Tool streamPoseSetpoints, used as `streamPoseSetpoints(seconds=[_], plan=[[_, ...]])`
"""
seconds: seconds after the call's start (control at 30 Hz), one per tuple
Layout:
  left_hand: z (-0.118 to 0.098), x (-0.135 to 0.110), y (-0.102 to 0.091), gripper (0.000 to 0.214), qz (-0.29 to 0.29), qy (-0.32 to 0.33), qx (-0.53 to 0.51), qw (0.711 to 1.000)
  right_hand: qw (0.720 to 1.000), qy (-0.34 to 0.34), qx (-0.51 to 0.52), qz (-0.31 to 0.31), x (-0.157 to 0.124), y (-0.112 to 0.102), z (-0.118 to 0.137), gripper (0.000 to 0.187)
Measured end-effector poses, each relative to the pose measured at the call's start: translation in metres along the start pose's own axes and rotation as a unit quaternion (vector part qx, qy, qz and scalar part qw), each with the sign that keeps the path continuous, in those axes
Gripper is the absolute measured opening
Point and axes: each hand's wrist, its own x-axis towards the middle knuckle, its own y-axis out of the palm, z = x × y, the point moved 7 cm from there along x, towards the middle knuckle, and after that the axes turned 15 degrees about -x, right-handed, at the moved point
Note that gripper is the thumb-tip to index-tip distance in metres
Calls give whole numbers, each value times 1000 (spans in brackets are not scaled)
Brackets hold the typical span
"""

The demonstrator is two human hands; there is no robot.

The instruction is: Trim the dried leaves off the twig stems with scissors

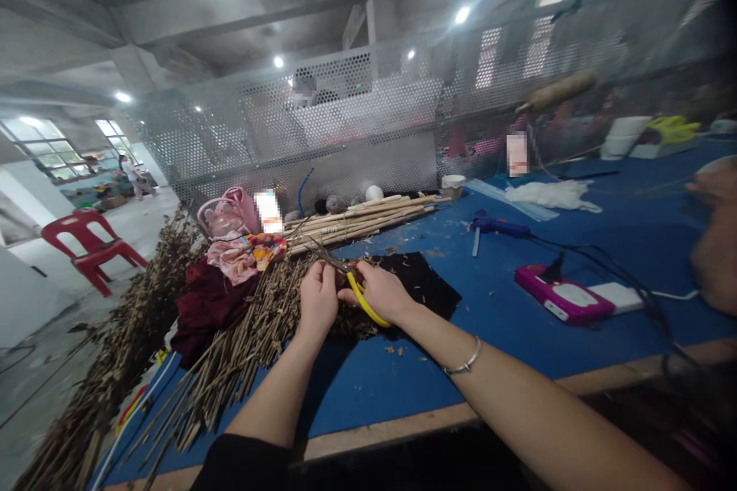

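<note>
My right hand [381,290] is closed around yellow-handled shears [362,298]; their grey blades point up and to the left. Close beside it, my left hand [318,295] has its fingers curled together near the blades. Whatever those fingers pinch is too small and hidden to make out. Below and left of both hands lies a heap of dried brown stems [242,357]. A black cloth [429,284] with plant scraps on it lies on the blue table beyond my right hand.
A bundle of pale sticks [368,222] lies behind my hands. Left are a pink bag [233,211] and dark red cloth [210,307]. Right are a blue glue gun [498,225], a magenta device [561,295] with cables, and another person's blurred hand [717,245]. A perforated metal panel [345,119] stands behind.
</note>
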Motion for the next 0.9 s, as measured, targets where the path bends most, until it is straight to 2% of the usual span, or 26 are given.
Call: streamPoseSetpoints(seconds=[0.1, 0.3, 0.67, 0.9], plan=[[1, 0, 1, 24, 4, -9, -12, 1000, 1000, 3, 8, 1, -1, 1, 0, 57], [3, 0, 10, 19, 50, -51, -86, 994, 999, -9, 52, -4, -3, 0, 3, 64], [5, 2, 4, 27, 30, -4, -35, 999, 1000, 7, 6, -8, -1, -2, 2, 48], [9, 1, 2, 16, 13, -34, -75, 997, 999, -25, 15, -37, 1, -3, -1, 54]])
